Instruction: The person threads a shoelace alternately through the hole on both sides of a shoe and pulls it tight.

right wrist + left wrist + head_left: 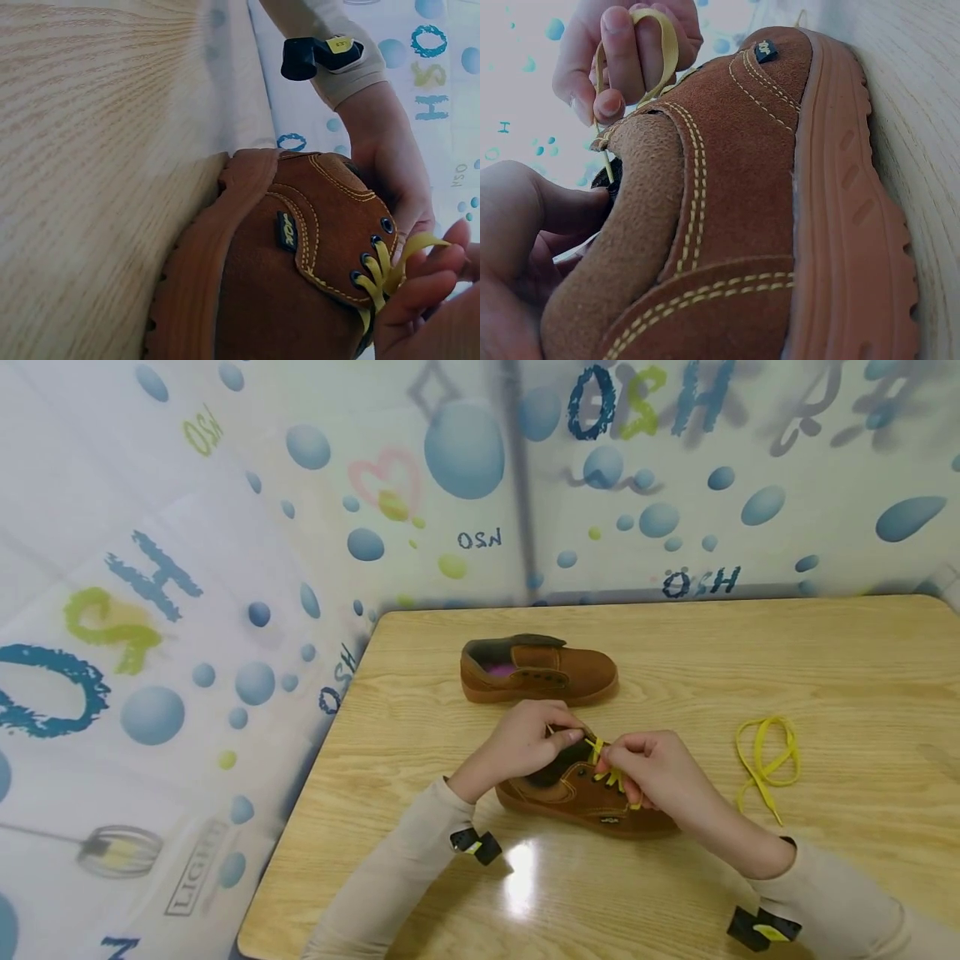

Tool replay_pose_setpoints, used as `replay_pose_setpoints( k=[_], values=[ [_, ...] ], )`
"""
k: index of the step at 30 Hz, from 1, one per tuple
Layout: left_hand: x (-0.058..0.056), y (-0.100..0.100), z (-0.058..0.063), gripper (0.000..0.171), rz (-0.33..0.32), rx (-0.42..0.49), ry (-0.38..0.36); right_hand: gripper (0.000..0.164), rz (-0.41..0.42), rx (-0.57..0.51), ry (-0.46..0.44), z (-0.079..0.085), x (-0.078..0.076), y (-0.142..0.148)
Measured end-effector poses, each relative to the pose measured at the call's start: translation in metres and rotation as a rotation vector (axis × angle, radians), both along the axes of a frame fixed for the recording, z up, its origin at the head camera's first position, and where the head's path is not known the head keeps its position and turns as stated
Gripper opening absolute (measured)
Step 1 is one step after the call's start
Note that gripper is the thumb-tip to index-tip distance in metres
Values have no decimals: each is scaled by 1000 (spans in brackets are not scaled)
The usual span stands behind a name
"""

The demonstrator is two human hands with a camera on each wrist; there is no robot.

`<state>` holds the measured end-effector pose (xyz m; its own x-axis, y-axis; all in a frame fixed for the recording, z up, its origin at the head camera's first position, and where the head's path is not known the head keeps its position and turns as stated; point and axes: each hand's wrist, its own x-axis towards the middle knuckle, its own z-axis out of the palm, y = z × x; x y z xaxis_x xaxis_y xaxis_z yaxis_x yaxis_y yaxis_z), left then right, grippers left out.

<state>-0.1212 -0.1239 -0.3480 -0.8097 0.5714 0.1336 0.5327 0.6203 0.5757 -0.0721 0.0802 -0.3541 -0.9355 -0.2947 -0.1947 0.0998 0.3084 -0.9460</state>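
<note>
A brown shoe with yellow stitching and a pale brown sole stands on the table, its toe toward the right. A yellow shoelace runs through several of its eyelets, as the right wrist view shows. My left hand grips the shoe at the far side of its opening, thumb on the inner side by the dark lining. Over the laced part, my right hand pinches the shoelace, which loops around its fingers in the left wrist view. A thin stretch of lace passes down toward my left thumb.
Behind the laced shoe lies a second brown shoe without a lace, its tongue flap folded outward. Another yellow shoelace lies in loose loops at the right on the wooden table. A patterned wall covering borders the back and left.
</note>
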Motion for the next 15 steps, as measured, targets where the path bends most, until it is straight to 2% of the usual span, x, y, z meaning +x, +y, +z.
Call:
replay_pose_setpoints(
  k=[4,15],
  values=[
    [0,0,0,19,1,-8,6,26,-28,-10,4,-2,0,-2],
    [0,-1,-1,19,-6,-7,9,26,-35,-9,39,-3,0,-6]
  ],
)
